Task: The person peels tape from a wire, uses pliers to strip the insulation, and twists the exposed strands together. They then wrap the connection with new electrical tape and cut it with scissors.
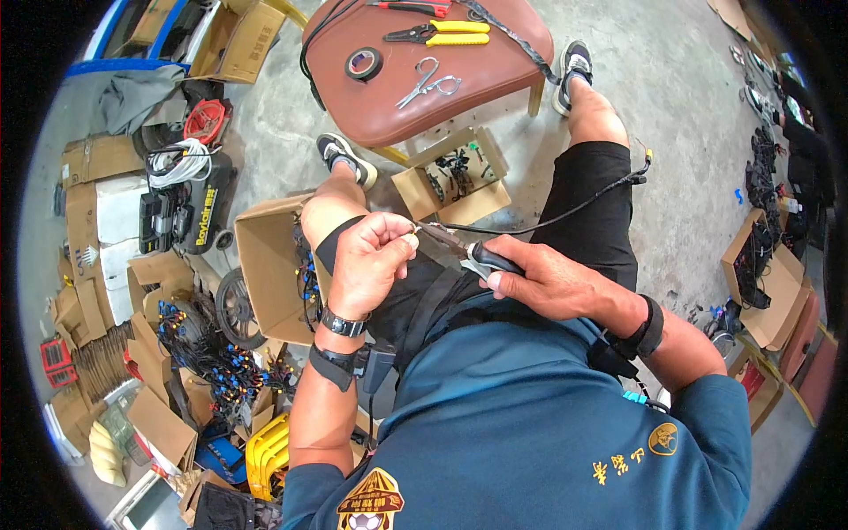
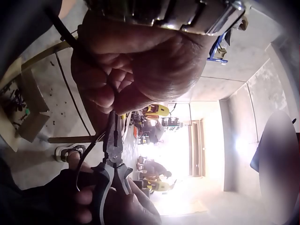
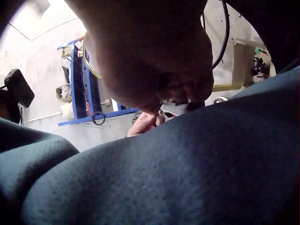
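My left hand (image 1: 375, 261) pinches a small piece, too small to make out, between thumb and fingertips. Curled round the dark and grey handles of the pliers (image 1: 459, 245) is my right hand (image 1: 549, 281). The pliers' nose reaches the left fingertips; in the left wrist view the pliers (image 2: 112, 150) meet the left hand (image 2: 136, 70) from below. A black cable (image 1: 574, 215) with a yellow end runs from near the pliers across the right thigh. The right wrist view shows the right hand (image 3: 150, 61) dark, its grip mostly hidden.
A brown padded stool (image 1: 380, 115) ahead bears scissors (image 1: 428, 84), yellow-handled strippers (image 1: 458, 34) and black tape (image 1: 363, 64). An open carton (image 1: 477, 205) with small dark parts stands on the floor before it. A larger carton (image 1: 274, 291) and heaped cable bundles (image 1: 212, 362) lie left.
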A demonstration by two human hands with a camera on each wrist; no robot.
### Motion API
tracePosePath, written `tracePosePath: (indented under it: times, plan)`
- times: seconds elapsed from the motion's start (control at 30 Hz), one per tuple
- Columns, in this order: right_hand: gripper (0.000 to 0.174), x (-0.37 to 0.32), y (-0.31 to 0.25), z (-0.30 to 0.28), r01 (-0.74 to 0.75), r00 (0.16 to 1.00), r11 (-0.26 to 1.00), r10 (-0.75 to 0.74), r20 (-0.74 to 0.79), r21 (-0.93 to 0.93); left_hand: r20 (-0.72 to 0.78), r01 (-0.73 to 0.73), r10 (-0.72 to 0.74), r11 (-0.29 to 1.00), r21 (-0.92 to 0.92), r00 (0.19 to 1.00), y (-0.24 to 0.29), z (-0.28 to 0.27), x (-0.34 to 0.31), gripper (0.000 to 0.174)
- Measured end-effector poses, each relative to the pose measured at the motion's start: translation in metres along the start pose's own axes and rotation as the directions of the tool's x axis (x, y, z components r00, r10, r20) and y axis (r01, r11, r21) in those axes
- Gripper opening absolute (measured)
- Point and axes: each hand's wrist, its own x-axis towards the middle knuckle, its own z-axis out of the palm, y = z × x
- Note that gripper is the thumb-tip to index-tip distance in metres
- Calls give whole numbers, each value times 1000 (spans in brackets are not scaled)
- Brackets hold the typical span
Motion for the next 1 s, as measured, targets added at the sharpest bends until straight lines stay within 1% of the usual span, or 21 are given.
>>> tracePosePath:
  times: [0.07,0.17,0.27,0.37,0.47,0.57,0.63,0.73,0.83,0.87,0.93,1.0]
  plan:
    - [33,-1,-8,-1,21,1000,996,-23,-22,-88,3,9,-9,1000,17,1000,1,0,0,6]
    - [32,0,-16,-4,-66,998,995,67,11,-79,-5,21,-20,999,35,1000,2,2,-1,6]
    - [33,1,-10,-1,-43,999,996,43,4,-80,-20,16,-15,999,46,1000,-1,1,0,6]
    - [35,2,0,0,11,1000,996,-10,11,-83,-38,4,-2,999,50,999,-1,0,2,6]
    - [36,-2,1,-2,-27,999,997,29,20,-77,-57,2,2,998,60,998,-4,-1,1,7]
    - [36,-8,7,-5,14,999,998,-12,34,-56,-69,-13,18,998,64,997,-6,-3,1,8]
    - [35,-12,1,-11,-30,998,997,34,49,-74,-85,-20,27,996,83,996,-5,-5,0,10]
    - [34,-16,-8,-22,-84,991,986,98,96,-141,-79,-126,132,989,75,988,-10,-2,0,15]
    - [33,-21,-13,-32,-90,984,971,121,133,-222,-52,-129,135,985,112,989,-15,-6,0,21]
    - [32,-23,-14,-35,-84,982,965,122,143,-248,-61,-133,143,981,143,988,-15,-5,-1,20]
    - [31,-26,-12,-43,-36,984,976,73,166,-214,-79,-138,157,969,203,984,-14,-3,-3,20]
    - [30,-29,-15,-49,-11,986,978,45,162,-207,-61,-212,244,923,322,968,-12,-1,-5,17]
